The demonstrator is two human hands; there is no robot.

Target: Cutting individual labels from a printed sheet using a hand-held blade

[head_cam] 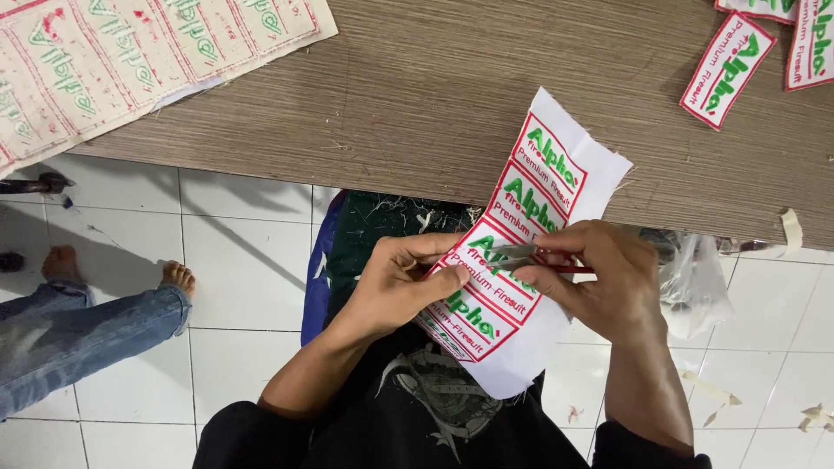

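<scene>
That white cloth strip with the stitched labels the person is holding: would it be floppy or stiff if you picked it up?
Probably fairly floppy: the white cloth strip bends between the left hand and right hand. Its stitched labels likely stiffen it a little. It looks light, and the frayed edges suggest it could shed threads.

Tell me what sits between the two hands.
In the head view, the white fabric strip of embroidered labels spans between the left hand and the right hand, with a small metal cutting tool held against it by the right hand.
</scene>
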